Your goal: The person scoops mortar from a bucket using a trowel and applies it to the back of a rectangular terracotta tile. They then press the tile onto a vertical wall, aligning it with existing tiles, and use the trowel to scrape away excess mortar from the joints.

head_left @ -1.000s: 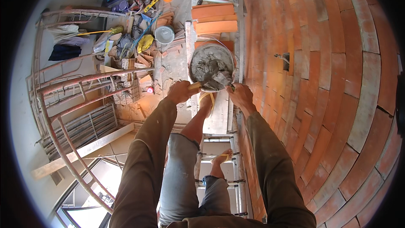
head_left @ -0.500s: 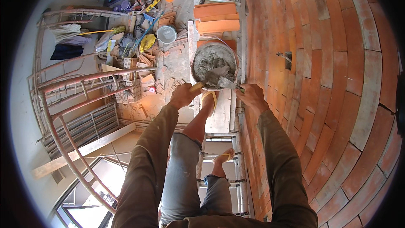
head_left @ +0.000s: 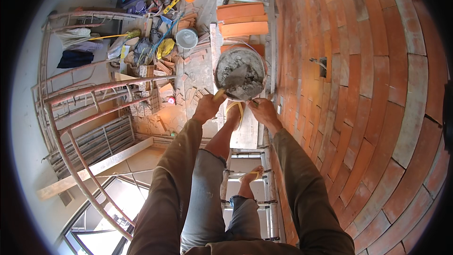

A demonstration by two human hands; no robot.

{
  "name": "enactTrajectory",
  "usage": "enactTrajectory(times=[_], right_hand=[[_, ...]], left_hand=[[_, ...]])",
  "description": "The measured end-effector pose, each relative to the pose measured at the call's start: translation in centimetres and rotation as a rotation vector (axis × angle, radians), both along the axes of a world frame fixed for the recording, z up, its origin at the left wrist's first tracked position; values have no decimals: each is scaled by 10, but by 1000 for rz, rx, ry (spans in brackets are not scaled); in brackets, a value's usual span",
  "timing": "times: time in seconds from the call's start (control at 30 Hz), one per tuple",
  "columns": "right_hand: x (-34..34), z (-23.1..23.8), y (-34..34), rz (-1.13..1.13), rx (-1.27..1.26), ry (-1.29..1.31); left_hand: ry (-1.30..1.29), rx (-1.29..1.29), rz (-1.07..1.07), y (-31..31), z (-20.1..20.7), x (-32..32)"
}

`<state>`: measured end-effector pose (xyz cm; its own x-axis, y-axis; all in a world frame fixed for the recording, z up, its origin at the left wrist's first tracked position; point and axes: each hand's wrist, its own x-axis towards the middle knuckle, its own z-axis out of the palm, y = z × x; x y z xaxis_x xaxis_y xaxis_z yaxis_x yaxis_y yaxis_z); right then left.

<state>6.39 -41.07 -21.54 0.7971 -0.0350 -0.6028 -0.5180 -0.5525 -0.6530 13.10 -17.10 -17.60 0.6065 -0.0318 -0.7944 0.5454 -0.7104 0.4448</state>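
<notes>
My left grip point(head_left: 206, 107) clasps the trowel point(head_left: 219, 95), my right grip point(head_left: 263, 113) apparently a handle point(head_left: 255, 102), likely working mortar point(head_left: 241, 61) that next wants careful scooping.

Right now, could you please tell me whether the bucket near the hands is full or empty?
Not empty: grey mortar shows inside the bucket; how full, I cannot tell.
</notes>
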Motion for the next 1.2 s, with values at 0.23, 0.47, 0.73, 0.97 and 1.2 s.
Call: enactTrajectory(times=[0.23,0.47,0.73,0.97,1.2], right_hand=[[-16,9,9,-187,77,49],[-43,16,12,-422,300,-14],[-38,96,9,-264,245,-52],[-33,105,4,-223,176,-11],[-28,114,-1,-152,106,-56]], left_hand=[[276,-290,635,-1,7,-31],[521,-764,973,-5,16,-62],[325,-557,1000,-24,9,-78],[213,-492,923,-47,21,-76],[104,-430,830,-49,17,-83]])
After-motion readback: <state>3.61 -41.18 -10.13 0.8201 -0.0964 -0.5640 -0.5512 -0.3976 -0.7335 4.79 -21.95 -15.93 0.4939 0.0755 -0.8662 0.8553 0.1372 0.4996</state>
